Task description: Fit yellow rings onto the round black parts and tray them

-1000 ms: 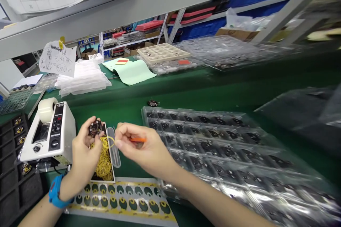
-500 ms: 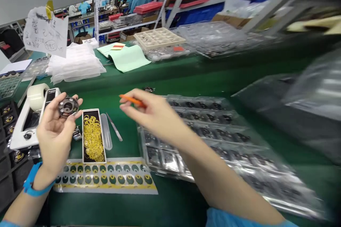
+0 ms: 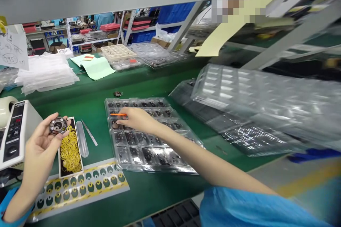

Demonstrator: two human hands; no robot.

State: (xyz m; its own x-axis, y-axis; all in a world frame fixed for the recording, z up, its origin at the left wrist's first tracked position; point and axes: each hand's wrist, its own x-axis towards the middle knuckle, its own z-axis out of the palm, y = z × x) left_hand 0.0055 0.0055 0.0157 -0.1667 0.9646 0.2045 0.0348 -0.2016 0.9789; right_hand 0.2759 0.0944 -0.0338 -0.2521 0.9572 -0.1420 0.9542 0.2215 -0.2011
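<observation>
My left hand [image 3: 44, 142] holds a round dark component [image 3: 58, 126], with small metallic spots on its face, between fingers and thumb. It hovers just above the upper end of a white box [image 3: 60, 175] of yellow rings [image 3: 70, 152]. My right hand [image 3: 134, 118] grips a thin orange stick [image 3: 118, 114], whose exact kind I cannot make out. That hand is over the left side of a clear compartment tray [image 3: 157, 167] with dark parts in its pockets. Its fingertips reach to one pocket; whether they touch the part there is hidden.
Tweezers [image 3: 90, 133] and a clear narrow plastic case [image 3: 81, 139] lie beside the box. A sticker sheet [image 3: 106, 187] is in front. A tape dispenser [image 3: 16, 131] stands at left. Empty clear trays [image 3: 253, 95] are stacked at right. A loose round part [image 3: 117, 94] lies behind the filled tray.
The view has swung right. My right hand, with the orange stick, has moved from beside the tray to over its pockets. My left hand still holds the round component.
</observation>
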